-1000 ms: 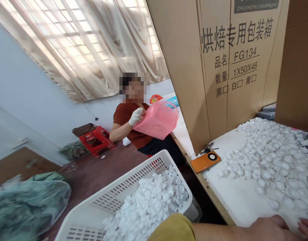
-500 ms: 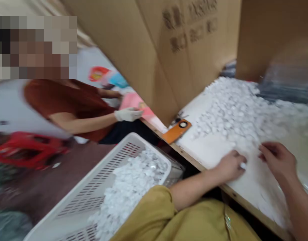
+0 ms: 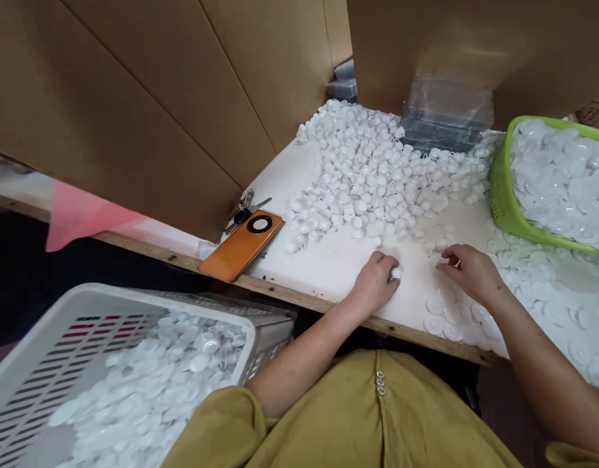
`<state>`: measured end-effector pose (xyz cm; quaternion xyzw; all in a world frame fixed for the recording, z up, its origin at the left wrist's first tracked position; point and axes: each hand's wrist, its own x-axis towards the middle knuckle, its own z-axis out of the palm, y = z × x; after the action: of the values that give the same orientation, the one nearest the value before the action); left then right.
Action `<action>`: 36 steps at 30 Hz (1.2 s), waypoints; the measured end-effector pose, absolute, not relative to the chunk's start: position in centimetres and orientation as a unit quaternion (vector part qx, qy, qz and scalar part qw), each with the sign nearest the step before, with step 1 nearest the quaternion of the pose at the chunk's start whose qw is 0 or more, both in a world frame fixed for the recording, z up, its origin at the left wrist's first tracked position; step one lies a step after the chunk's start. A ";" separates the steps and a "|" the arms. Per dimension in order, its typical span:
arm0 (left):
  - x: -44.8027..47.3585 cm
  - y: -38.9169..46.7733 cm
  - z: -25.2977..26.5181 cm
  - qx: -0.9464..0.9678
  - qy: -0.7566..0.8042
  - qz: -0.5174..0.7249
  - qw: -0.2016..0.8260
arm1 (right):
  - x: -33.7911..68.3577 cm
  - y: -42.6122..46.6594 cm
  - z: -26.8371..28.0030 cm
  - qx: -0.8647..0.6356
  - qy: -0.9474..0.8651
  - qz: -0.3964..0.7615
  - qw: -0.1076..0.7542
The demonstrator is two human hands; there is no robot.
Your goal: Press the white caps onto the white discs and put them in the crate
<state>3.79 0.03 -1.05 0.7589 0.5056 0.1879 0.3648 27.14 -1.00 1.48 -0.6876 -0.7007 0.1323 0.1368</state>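
Observation:
My left hand rests low over the white table top, its fingers closed on a small white plastic cap. To its right, my right hand is just above the table, thumb and fingertips pinched together. Whatever may be between those fingertips is too faint to make out. Beyond both hands spreads a heap of small white caps, some with a thin loop. Flat translucent discs lie below my right hand, and more discs are scattered to the right of it.
A white slatted basket of white pieces stands at lower left. An orange phone and keys lie by the table edge. Cardboard walls enclose the back. A green basket of discs and clear plastic packs stand behind.
My view has swung right: the co-worker has gone out of sight, and the green basket and discs have come in. My left hand still holds the cap; my right stays beside it.

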 end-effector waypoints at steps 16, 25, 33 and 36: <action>3.8 0.2 -0.5 0.767 0.499 0.153 0.373 | 22.7 -2.6 0.6 -0.618 -0.708 0.183 0.288; 3.9 0.3 -0.8 0.772 0.499 0.165 0.358 | 21.1 -3.0 -0.4 -0.614 -0.656 0.324 0.297; 3.9 0.2 -1.0 0.787 0.481 0.171 0.348 | 20.9 -0.9 0.3 -0.628 -0.493 0.527 0.290; 3.9 0.3 -1.3 0.791 0.481 0.163 0.341 | 20.5 -0.7 0.7 -0.650 -0.486 0.516 0.275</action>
<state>3.95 0.29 -1.31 0.7908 0.4814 0.1625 0.3413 20.48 -0.71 0.70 -0.6496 -0.4857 0.5160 0.2755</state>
